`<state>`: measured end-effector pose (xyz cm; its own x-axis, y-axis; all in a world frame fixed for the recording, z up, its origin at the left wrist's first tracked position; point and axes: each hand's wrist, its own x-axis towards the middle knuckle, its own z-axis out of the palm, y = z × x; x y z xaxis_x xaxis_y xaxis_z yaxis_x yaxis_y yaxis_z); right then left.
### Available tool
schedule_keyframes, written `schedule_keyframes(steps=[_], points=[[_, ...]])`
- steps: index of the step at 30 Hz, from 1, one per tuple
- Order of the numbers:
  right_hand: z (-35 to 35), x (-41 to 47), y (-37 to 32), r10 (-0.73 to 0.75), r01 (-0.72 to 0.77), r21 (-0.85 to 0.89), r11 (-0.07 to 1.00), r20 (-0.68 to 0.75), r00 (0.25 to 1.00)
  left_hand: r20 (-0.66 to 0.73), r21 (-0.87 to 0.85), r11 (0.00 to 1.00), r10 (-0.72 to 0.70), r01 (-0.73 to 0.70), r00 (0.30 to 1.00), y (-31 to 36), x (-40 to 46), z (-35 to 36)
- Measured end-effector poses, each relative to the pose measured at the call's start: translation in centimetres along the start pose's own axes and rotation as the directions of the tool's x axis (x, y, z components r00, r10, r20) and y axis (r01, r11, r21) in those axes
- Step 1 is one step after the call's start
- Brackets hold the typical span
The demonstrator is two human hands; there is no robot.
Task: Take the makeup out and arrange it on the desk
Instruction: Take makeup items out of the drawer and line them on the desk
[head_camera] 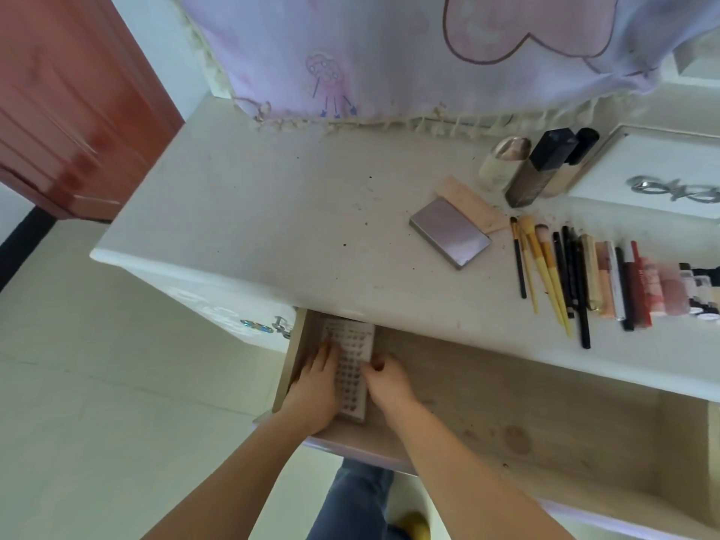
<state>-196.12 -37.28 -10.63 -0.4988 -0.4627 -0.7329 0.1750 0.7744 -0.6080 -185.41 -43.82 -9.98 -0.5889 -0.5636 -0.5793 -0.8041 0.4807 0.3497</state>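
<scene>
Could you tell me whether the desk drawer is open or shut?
Open: the drawer is pulled out, its wooden bottom exposed, both hands inside.

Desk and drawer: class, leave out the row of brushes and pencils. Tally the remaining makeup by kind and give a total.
Upright bottles: 3
Flat cases on the desk: 2
Dotted palette in the drawer: 1
Total: 6

- Eyeshadow palette (350, 368): long, flat, rows of small pans; lies in open drawer (545, 415), left end.
- Mirrored compact (450, 237): flat on surface (272, 212), overlapping beige case (469, 200).
- Bottles (537, 165): upright, grouped.
- Brushes and pencils (553, 274): parallel row.
</scene>
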Motion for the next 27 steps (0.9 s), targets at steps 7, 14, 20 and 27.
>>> schedule_keyframes(steps=[7,14,20,27], points=[[-6.2,-7.8,-1.9,0.075,-0.149,0.409,0.9,0.192,0.979,0.166,-0.602,0.768,-0.145,0.217,0.975,1.9,-4.4,-5.7],[-13.7,-13.8,-7.8,-0.243,0.167,0.289,0.943,0.249,0.938,-0.012,-0.793,0.609,-0.012,-0.002,1.0,5.9,-7.7,-13.8],[-15.1,-5.4,-17.1,-0.368,0.368,0.017,0.93,0.026,0.929,-0.302,-0.676,0.716,-0.051,-0.176,0.952,11.6,3.4,-21.4],[-15.4,5.1,-25.2,-0.26,0.25,-0.087,0.964,-0.123,0.958,-0.32,-0.398,0.911,-0.032,-0.104,0.947,14.3,17.2,-25.2]])
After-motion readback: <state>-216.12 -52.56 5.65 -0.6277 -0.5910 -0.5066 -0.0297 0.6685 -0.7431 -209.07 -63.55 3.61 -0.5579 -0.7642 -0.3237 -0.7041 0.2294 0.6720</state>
